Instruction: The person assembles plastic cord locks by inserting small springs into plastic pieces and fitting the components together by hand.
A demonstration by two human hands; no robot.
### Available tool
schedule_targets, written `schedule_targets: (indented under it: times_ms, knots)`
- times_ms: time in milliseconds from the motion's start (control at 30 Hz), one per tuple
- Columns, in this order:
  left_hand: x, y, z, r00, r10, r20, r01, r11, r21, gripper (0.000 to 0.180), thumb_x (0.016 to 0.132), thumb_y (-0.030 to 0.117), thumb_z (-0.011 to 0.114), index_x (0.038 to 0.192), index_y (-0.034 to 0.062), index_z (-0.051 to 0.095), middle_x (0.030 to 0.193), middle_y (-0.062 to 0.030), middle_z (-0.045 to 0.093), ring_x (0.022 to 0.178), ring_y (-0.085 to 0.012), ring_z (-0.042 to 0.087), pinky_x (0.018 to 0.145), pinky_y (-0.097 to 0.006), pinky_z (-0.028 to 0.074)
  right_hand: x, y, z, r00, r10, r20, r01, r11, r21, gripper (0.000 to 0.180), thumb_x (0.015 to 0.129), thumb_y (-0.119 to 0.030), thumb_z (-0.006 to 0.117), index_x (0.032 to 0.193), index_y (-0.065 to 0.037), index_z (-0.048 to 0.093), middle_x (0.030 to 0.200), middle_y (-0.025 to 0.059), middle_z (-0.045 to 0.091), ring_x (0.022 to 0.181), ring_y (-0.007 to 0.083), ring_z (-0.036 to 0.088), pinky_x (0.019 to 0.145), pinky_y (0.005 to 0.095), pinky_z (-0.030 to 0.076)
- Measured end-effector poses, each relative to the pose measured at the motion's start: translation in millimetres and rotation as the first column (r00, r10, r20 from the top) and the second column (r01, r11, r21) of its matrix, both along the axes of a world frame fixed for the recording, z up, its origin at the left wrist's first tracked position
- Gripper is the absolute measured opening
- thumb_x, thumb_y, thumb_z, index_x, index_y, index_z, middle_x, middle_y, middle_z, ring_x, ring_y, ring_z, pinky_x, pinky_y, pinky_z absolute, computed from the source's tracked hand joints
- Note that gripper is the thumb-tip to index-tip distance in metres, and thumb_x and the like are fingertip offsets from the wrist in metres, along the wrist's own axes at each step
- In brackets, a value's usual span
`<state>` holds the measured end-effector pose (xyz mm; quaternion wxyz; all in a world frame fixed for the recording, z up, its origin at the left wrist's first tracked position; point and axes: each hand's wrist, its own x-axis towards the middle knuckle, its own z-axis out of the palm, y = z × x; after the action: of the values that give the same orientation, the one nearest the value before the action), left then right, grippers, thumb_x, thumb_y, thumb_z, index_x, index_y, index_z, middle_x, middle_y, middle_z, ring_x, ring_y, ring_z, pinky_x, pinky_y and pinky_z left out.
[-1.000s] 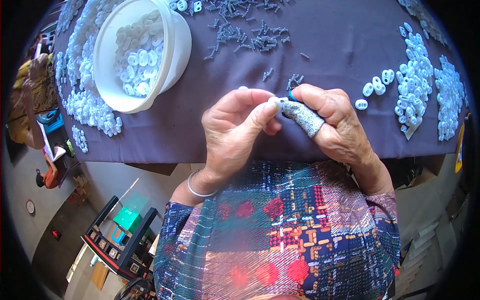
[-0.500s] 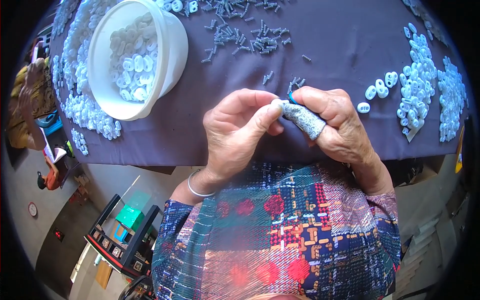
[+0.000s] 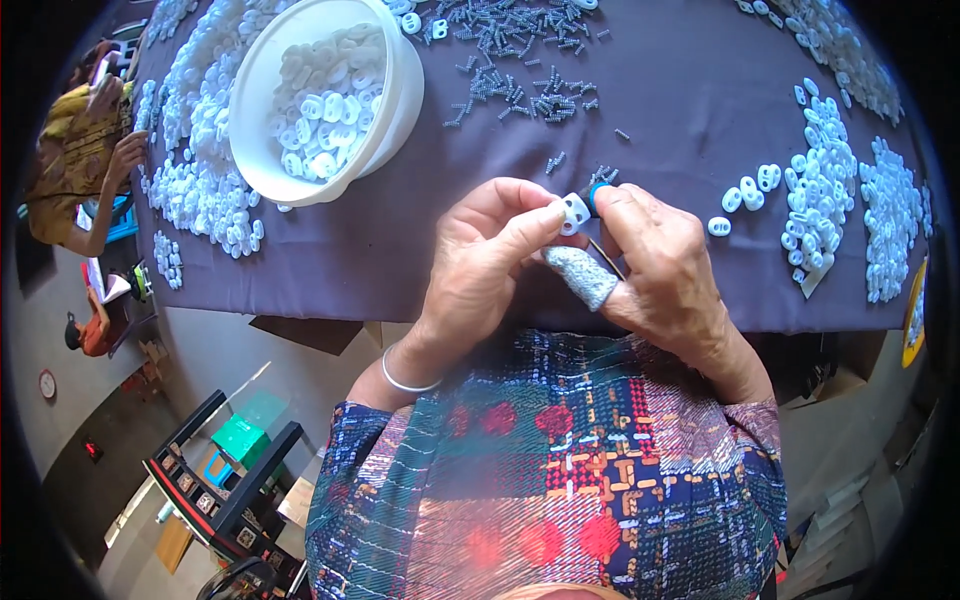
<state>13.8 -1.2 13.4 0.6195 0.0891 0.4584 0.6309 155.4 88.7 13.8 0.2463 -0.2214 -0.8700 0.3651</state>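
Observation:
Between the thumb and fingertips of my left hand (image 3: 485, 245) is a white oval cord lock piece (image 3: 573, 214), its holes facing up. My right hand (image 3: 665, 265) is closed close beside it, almost touching. A thin rod-like tool (image 3: 607, 259) shows along the right fingers, mostly hidden by them. At the right thumb tip sits a small blue thing (image 3: 598, 197); whether it is worn or held I cannot tell. A grey fabric finger cover (image 3: 582, 278) wraps one right finger. Just beyond the fingertips lie a few small metal springs (image 3: 603, 178).
A white tub (image 3: 405, 105) of white pieces stands at the left, with a heap of the same pieces (image 3: 205, 190) beside it. Many springs (image 3: 510, 90) lie at the far middle. More white pieces (image 3: 825, 180) are piled at the right. Another person (image 3: 75, 150) is beyond the table's left side.
The view has shifted slightly, so the tub and springs appear further right. My right thumb has lifted off the white piece, and its holed face now shows between my left fingertips.

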Motion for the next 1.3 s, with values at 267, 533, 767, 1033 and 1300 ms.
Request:
schedule_targets:
  times_ms: [267,533,767,1033,1300]
  knots:
    - [-3,-8,-2,0.997,-0.066,-0.046,0.065,0.998,-0.02,0.011,0.088,0.009,0.062,0.095,0.002,0.058,0.09,-0.0058,0.063,0.077,-0.0107,0.061,0.068,-0.022,0.05,-2,-9,4,0.979,-0.038,0.199,0.024,0.997,0.073,0.026,0.07,-0.011,0.07,0.081,-0.001,0.049,0.07,0.0136,0.053,0.065,0.0323,0.057,0.056,0.0402,0.045]
    - [1,-12,-4,1.0,-0.006,-0.02,0.005,0.999,-0.051,0.011,0.088,0.009,0.062,0.095,0.002,0.058,0.09,-0.0053,0.063,0.077,-0.0095,0.06,0.067,-0.022,0.049,-5,-14,5,0.955,-0.051,0.292,0.018,0.993,0.116,0.024,0.071,-0.011,0.069,0.08,-0.001,0.049,0.071,0.0139,0.054,0.066,0.0318,0.059,0.057,0.0402,0.046]
    - [-7,-13,-3,0.971,-0.167,-0.169,0.15,0.983,-0.11,0.018,0.088,0.012,0.063,0.1,-0.0014,0.061,0.087,-0.0051,0.064,0.075,-0.0083,0.06,0.063,-0.02,0.05,0,-9,-1,0.964,0.029,0.263,-0.061,0.992,0.115,0.021,0.069,-0.006,0.067,0.079,-0.001,0.05,0.07,0.0144,0.054,0.066,0.032,0.059,0.057,0.0401,0.047]
    - [-9,-11,3,0.885,-0.282,-0.371,0.223,0.955,-0.193,0.017,0.087,0.014,0.065,0.095,-0.0018,0.066,0.081,-0.0032,0.065,0.071,-0.0062,0.059,0.062,-0.02,0.049,0,-3,-6,0.971,0.093,0.22,-0.135,0.974,0.183,0.024,0.064,-0.012,0.068,0.075,-0.002,0.049,0.068,0.0109,0.053,0.062,0.026,0.06,0.054,0.0353,0.05]
    - [-13,-11,5,0.864,-0.301,-0.403,0.235,0.95,-0.207,0.017,0.086,0.011,0.066,0.096,-0.0031,0.067,0.079,-0.004,0.066,0.069,-0.0068,0.059,0.062,-0.019,0.049,0,-1,-5,0.969,0.124,0.212,-0.146,0.985,0.088,0.023,0.067,-0.008,0.067,0.08,-0.001,0.049,0.069,0.0137,0.052,0.063,0.0317,0.057,0.056,0.0397,0.046]
